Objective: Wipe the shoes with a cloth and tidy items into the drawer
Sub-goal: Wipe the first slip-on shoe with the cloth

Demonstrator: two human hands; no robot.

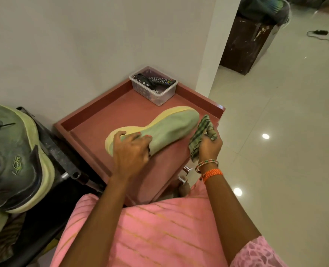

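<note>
So the biggest thing here is the reddish table (94,132) with the raised rim, tucked into the wall corner, with drawer knobs (186,169) poking out on its front side. Lying on it sole-up is a green shoe (171,128) with a pale yellow edge, toe pointing toward the right end. Its partner, the second shoe (15,151), sits off to the left on a dark rack, well apart from the table.

Left hand (131,149) has its grip curled over the heel end, pinning the shoe down. Right hand (210,145) has its grip bunched tight round a green checked cloth (200,135), which sits right at the toe, touching or just about.

At the back corner there's a clear plastic tub (154,91) with a remote (162,81) and some dark floral thing in it.

Looks like we're mid-wipe on the sole. Next I'd guess drag the cloth along toward the heel, keeping the left hand firm so the shoe doesn't slide. Drawer tidying looks not started yet.
</note>
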